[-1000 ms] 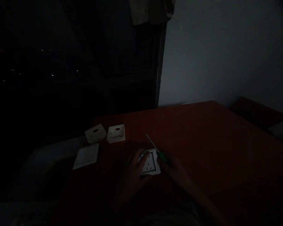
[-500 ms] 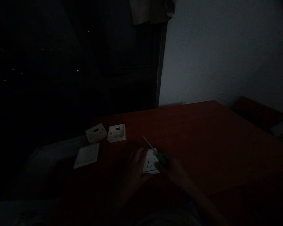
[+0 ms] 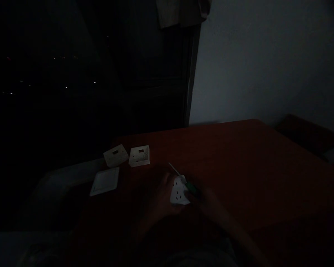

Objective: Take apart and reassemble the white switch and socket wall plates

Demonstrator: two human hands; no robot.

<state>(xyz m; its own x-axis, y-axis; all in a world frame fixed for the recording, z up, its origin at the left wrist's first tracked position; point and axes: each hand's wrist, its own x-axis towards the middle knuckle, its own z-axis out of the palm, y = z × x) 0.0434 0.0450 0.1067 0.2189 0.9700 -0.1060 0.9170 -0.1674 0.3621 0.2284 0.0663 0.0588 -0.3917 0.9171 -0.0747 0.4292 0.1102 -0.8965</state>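
Observation:
A white wall socket [image 3: 178, 193] with slots in its face is between my hands, near the front of the table. My left hand [image 3: 165, 202] is closed around the socket's left side, with the thumb along its near edge. In my right hand [image 3: 204, 202] is a screwdriver with a green handle [image 3: 192, 188]; its thin shaft points up and left past the socket's far edge. Fingers of the right hand also meet the socket's right side. Dim light hides the detail of the fingers.
On the reddish-brown table [image 3: 225, 155], to the left, lie an open white mounting box [image 3: 139, 156], a second white box [image 3: 115, 155] and a flat white plate [image 3: 105, 181]. A pale wall [image 3: 253, 66] rises behind; a dark window [image 3: 58, 111] is on the left.
The socket has tilted a little and its face has turned slightly. My left fingers have drawn in around it. The whole view has shifted slightly, and the screwdriver stays in my right hand.

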